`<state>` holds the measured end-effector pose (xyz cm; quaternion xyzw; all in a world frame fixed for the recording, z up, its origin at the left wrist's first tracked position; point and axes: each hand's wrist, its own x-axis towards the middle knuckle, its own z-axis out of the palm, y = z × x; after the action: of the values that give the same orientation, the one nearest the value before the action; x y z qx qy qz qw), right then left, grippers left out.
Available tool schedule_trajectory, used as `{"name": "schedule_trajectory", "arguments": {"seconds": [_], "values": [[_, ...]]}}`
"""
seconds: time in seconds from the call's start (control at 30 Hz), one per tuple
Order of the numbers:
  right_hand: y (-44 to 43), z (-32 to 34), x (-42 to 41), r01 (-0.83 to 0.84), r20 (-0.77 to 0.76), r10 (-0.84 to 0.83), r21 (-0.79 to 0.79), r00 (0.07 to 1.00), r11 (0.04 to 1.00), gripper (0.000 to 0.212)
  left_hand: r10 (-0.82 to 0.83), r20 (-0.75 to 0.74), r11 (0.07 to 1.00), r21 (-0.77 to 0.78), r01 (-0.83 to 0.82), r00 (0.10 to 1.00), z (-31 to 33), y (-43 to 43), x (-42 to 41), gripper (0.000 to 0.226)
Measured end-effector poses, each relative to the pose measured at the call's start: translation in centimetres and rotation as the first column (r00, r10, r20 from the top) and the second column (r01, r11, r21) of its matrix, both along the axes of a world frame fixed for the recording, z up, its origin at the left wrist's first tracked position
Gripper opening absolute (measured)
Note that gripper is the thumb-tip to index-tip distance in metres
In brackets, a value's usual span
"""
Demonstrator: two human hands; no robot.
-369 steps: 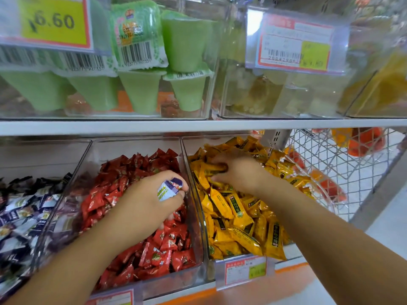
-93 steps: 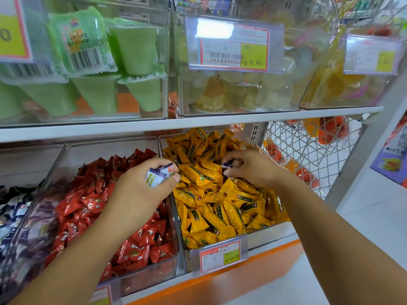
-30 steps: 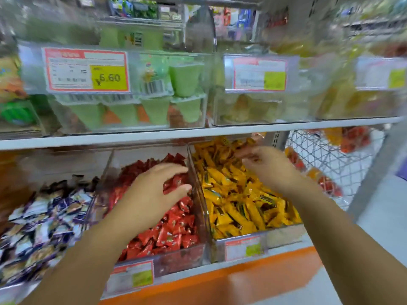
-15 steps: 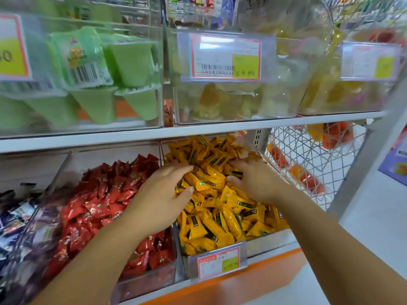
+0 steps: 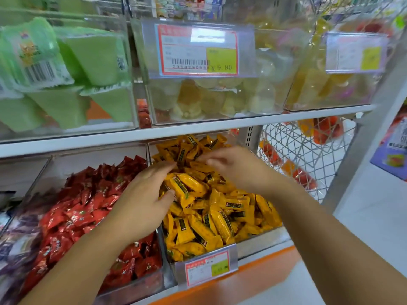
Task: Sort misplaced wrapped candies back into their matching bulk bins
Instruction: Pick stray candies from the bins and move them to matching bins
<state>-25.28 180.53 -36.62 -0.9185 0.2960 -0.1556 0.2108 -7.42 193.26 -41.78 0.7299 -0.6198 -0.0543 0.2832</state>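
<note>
A clear bin of yellow wrapped candies (image 5: 220,216) sits on the lower shelf, with a bin of red wrapped candies (image 5: 83,212) to its left. My left hand (image 5: 143,201) reaches over the divider between them; its fingers are straight and rest on the yellow pile, thumb beside a yellow candy. My right hand (image 5: 233,166) is blurred and hovers with loosely spread fingers over the back of the yellow pile. I see nothing held in either hand. At the far left edge a third bin of dark-wrapped candies (image 5: 8,219) shows only as a blur.
The white shelf edge (image 5: 198,128) runs just above the hands. Above it stand bins of green jelly cups (image 5: 66,73) and pale fruit cups (image 5: 209,100). A wire basket (image 5: 297,150) with orange and red packets is to the right. A price tag (image 5: 209,267) fronts the yellow bin.
My left hand, which held a blue-and-white candy three seconds ago, now holds nothing and has moved from the red bin onto the yellow candies. My right hand shifted toward the bin's back.
</note>
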Motion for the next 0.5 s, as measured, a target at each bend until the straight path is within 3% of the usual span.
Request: {"name": "schedule_trajectory", "arguments": {"seconds": [0.13,0.27,0.37,0.5], "values": [[-2.8,-0.1,-2.7,0.205,-0.101,-0.212,-0.082,0.972,0.975,0.029,-0.045,0.046,0.998,0.034,0.043,0.998,0.0,0.0,0.0,0.053],[-3.0,-3.1,-1.9,0.155,-0.354,-0.139,0.016,0.925,0.988,0.040,-0.074,0.085,0.992,0.105,0.065,0.994,0.2,-0.2,-0.2,0.058],[-3.3,-3.9,-0.7,0.176,-0.430,-0.135,0.056,0.892,0.983,0.044,-0.091,0.131,0.985,0.155,0.071,0.987,0.4,-0.3,-0.4,0.061],[-3.7,-4.7,0.6,0.190,-0.455,-0.186,-0.038,0.871,0.981,0.042,-0.103,0.189,0.974,0.220,0.060,0.977,1.2,-1.0,-0.8,0.061]]}}
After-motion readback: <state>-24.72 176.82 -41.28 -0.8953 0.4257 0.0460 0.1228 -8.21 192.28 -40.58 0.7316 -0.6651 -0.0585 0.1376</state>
